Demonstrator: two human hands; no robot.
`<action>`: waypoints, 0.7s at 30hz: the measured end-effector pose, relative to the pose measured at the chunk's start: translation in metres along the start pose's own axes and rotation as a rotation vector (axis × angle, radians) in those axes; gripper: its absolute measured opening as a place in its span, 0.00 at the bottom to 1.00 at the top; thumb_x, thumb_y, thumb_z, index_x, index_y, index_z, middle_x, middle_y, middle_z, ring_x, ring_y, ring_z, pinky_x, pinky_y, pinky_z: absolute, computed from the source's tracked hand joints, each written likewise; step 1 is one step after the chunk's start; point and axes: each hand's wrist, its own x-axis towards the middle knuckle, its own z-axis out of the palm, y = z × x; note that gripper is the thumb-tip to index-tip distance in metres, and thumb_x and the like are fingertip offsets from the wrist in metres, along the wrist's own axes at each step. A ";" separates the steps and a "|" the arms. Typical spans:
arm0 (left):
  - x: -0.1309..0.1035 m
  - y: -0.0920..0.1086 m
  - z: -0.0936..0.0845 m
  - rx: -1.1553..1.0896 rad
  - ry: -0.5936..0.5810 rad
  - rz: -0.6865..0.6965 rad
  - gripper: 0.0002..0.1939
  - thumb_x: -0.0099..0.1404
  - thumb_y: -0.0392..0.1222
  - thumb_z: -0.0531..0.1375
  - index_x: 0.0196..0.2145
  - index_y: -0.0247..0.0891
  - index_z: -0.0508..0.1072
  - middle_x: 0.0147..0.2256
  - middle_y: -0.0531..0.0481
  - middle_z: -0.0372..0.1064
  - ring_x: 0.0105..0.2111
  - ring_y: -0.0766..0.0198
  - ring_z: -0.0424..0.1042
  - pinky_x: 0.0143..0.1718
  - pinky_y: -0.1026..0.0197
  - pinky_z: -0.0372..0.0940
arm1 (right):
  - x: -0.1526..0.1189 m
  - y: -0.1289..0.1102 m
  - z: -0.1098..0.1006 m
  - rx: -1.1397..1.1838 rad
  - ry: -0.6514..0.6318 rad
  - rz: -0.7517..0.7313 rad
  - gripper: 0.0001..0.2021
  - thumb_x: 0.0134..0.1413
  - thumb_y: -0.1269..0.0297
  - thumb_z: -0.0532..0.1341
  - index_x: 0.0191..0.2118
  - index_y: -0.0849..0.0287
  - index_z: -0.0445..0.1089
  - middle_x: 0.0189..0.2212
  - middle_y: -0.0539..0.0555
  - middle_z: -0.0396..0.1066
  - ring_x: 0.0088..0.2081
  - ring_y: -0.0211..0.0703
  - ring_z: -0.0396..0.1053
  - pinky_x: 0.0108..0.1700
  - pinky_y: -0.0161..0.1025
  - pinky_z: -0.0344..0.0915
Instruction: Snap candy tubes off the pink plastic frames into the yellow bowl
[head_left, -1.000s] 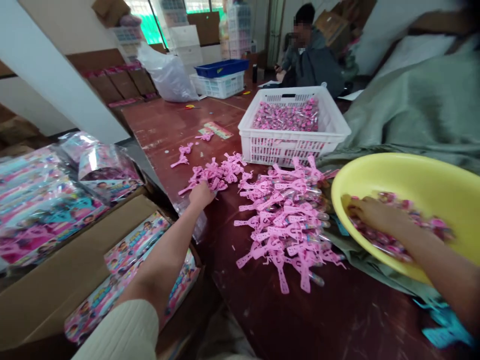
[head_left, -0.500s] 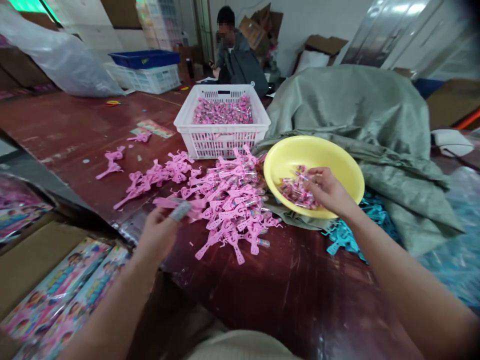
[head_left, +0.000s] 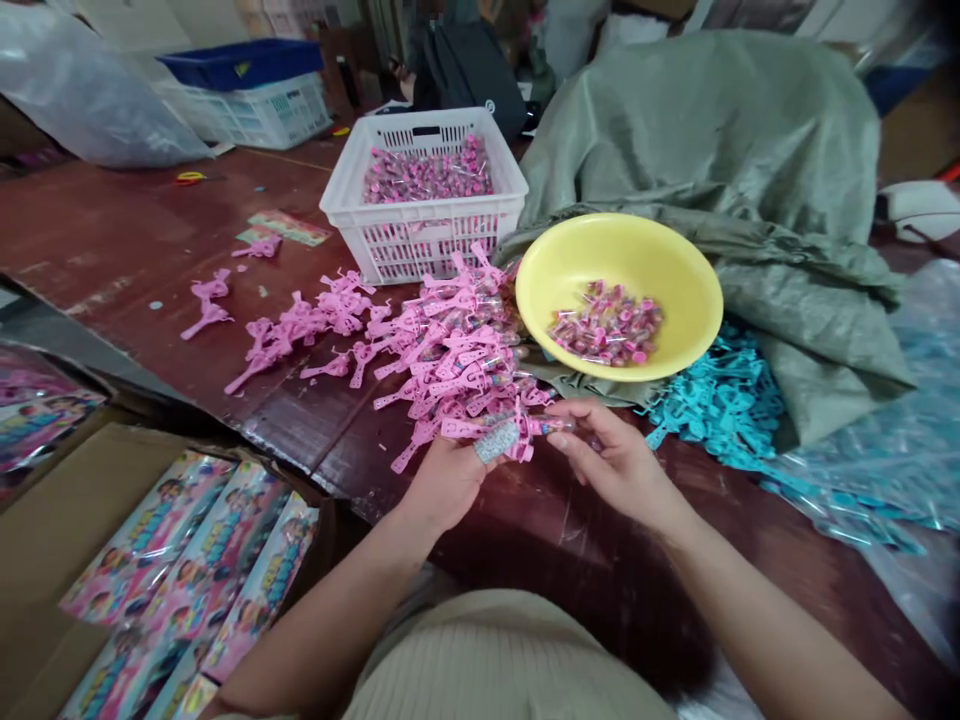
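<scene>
My left hand (head_left: 454, 475), with grey tape round a finger, grips a pink plastic piece (head_left: 525, 425) over the table's front part. Fingers of my right hand (head_left: 611, 455) pinch a small clear tube (head_left: 556, 425) at the right end of that piece. Just behind my hands spreads a pile of pink pieces (head_left: 457, 350), some with clear tubes in them. Right of the pile, a yellow basin (head_left: 619, 245) holds many small tubes with pink caps (head_left: 611, 325). More such tubes fill a white crate (head_left: 427, 210) at the back.
Turquoise pieces (head_left: 720, 400) lie right of the basin beside a green cloth (head_left: 697, 130). An open carton (head_left: 67, 480) with printed packs stands at lower left. Yellow scissors (head_left: 190, 178), a blue tray (head_left: 240, 65) and part of a person (head_left: 409, 80) are farther back.
My right hand has left the basin and come to my left hand, which moved right with a pink piece. A tube now meets that piece. The view has tilted down.
</scene>
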 end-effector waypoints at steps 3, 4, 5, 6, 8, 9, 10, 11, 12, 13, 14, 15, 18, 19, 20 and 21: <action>-0.003 -0.008 0.000 0.085 -0.038 0.051 0.12 0.58 0.43 0.73 0.38 0.36 0.81 0.35 0.48 0.75 0.35 0.67 0.72 0.41 0.65 0.67 | -0.005 -0.002 0.009 0.049 0.021 0.029 0.15 0.63 0.54 0.62 0.51 0.53 0.69 0.40 0.52 0.76 0.36 0.35 0.72 0.36 0.32 0.66; -0.003 -0.010 -0.001 0.129 -0.035 0.080 0.12 0.58 0.43 0.72 0.39 0.36 0.81 0.35 0.48 0.75 0.36 0.66 0.71 0.42 0.65 0.67 | -0.007 -0.003 0.012 0.081 0.024 0.071 0.14 0.63 0.52 0.60 0.48 0.54 0.70 0.36 0.52 0.76 0.34 0.35 0.71 0.36 0.32 0.65; -0.003 -0.012 -0.001 0.168 -0.029 0.105 0.12 0.59 0.42 0.72 0.40 0.36 0.81 0.36 0.48 0.75 0.36 0.66 0.71 0.43 0.64 0.66 | -0.008 -0.004 0.014 0.113 0.020 0.126 0.14 0.65 0.50 0.58 0.44 0.56 0.70 0.31 0.51 0.75 0.31 0.34 0.69 0.33 0.32 0.64; -0.003 -0.014 -0.002 0.198 -0.024 0.125 0.12 0.59 0.42 0.71 0.41 0.37 0.81 0.37 0.48 0.75 0.37 0.66 0.71 0.44 0.64 0.66 | -0.009 -0.005 0.016 0.138 0.010 0.185 0.17 0.66 0.48 0.56 0.40 0.58 0.70 0.27 0.51 0.73 0.27 0.33 0.66 0.30 0.32 0.61; -0.001 -0.016 -0.003 0.222 -0.023 0.146 0.12 0.60 0.41 0.70 0.43 0.38 0.81 0.38 0.48 0.75 0.38 0.65 0.71 0.44 0.63 0.65 | -0.009 -0.006 0.015 0.164 -0.026 0.255 0.22 0.67 0.45 0.52 0.36 0.60 0.70 0.25 0.51 0.72 0.22 0.31 0.60 0.25 0.32 0.55; 0.000 -0.016 -0.004 0.217 -0.024 0.152 0.12 0.61 0.41 0.70 0.43 0.38 0.81 0.38 0.48 0.75 0.38 0.65 0.71 0.44 0.63 0.65 | -0.008 -0.006 0.014 0.177 -0.033 0.250 0.21 0.66 0.45 0.54 0.40 0.60 0.71 0.28 0.52 0.73 0.23 0.31 0.60 0.25 0.32 0.55; 0.001 -0.017 -0.005 0.211 -0.024 0.157 0.12 0.62 0.41 0.69 0.43 0.38 0.81 0.38 0.48 0.75 0.39 0.64 0.71 0.44 0.62 0.65 | -0.007 -0.005 0.012 0.181 -0.030 0.225 0.20 0.64 0.45 0.57 0.46 0.59 0.71 0.32 0.53 0.74 0.25 0.32 0.62 0.26 0.32 0.56; 0.003 -0.017 -0.005 0.211 -0.025 0.163 0.11 0.62 0.41 0.69 0.43 0.38 0.81 0.38 0.47 0.75 0.40 0.63 0.72 0.45 0.61 0.65 | -0.006 -0.005 0.010 0.172 -0.022 0.196 0.22 0.61 0.47 0.61 0.53 0.57 0.69 0.37 0.53 0.75 0.28 0.33 0.63 0.27 0.32 0.58; 0.004 -0.016 -0.006 0.216 -0.026 0.167 0.11 0.62 0.41 0.69 0.43 0.38 0.81 0.39 0.47 0.75 0.41 0.62 0.72 0.47 0.60 0.65 | -0.004 -0.005 0.008 0.155 -0.019 0.174 0.24 0.59 0.49 0.64 0.57 0.55 0.66 0.40 0.53 0.74 0.30 0.33 0.65 0.30 0.32 0.60; 0.006 -0.016 -0.007 0.222 -0.026 0.167 0.10 0.61 0.40 0.69 0.42 0.38 0.81 0.40 0.47 0.75 0.42 0.61 0.72 0.48 0.60 0.65 | -0.003 -0.004 0.007 0.135 -0.023 0.166 0.25 0.58 0.51 0.65 0.58 0.53 0.65 0.39 0.52 0.73 0.32 0.34 0.65 0.32 0.32 0.61; 0.007 -0.016 -0.007 0.226 -0.021 0.163 0.10 0.60 0.40 0.70 0.41 0.38 0.81 0.40 0.47 0.75 0.43 0.61 0.72 0.49 0.59 0.65 | -0.001 -0.003 0.007 0.120 -0.035 0.176 0.22 0.58 0.51 0.65 0.55 0.54 0.67 0.36 0.50 0.72 0.31 0.33 0.64 0.33 0.32 0.62; 0.008 -0.015 -0.007 0.215 -0.001 0.163 0.09 0.59 0.39 0.70 0.39 0.37 0.81 0.40 0.47 0.75 0.43 0.61 0.72 0.50 0.60 0.65 | 0.000 -0.003 0.008 0.126 -0.042 0.197 0.18 0.59 0.52 0.64 0.50 0.55 0.69 0.32 0.49 0.70 0.29 0.33 0.63 0.32 0.32 0.61; 0.011 -0.013 -0.005 0.037 0.138 0.115 0.11 0.54 0.39 0.73 0.34 0.35 0.79 0.36 0.49 0.75 0.38 0.64 0.73 0.45 0.61 0.67 | 0.005 -0.001 0.013 0.408 0.100 0.245 0.13 0.62 0.51 0.60 0.44 0.55 0.69 0.27 0.47 0.64 0.26 0.31 0.59 0.30 0.31 0.60; 0.011 -0.013 -0.004 -0.050 0.190 0.073 0.12 0.52 0.39 0.74 0.33 0.35 0.78 0.33 0.50 0.74 0.35 0.65 0.72 0.42 0.61 0.68 | 0.007 0.000 0.015 0.554 0.169 0.251 0.12 0.60 0.53 0.62 0.45 0.54 0.69 0.30 0.47 0.64 0.28 0.32 0.60 0.31 0.31 0.62; 0.012 -0.012 -0.003 -0.133 0.235 0.023 0.13 0.49 0.38 0.75 0.31 0.34 0.77 0.30 0.51 0.73 0.33 0.66 0.72 0.40 0.61 0.68 | 0.009 0.000 0.019 0.690 0.225 0.256 0.13 0.56 0.57 0.65 0.46 0.53 0.69 0.32 0.47 0.65 0.30 0.32 0.62 0.33 0.32 0.65; 0.013 -0.012 -0.002 -0.204 0.268 -0.028 0.14 0.48 0.37 0.75 0.30 0.34 0.76 0.29 0.51 0.72 0.31 0.66 0.72 0.39 0.61 0.69 | 0.010 0.001 0.022 0.792 0.261 0.263 0.15 0.52 0.62 0.67 0.46 0.52 0.70 0.35 0.47 0.66 0.33 0.32 0.64 0.37 0.32 0.68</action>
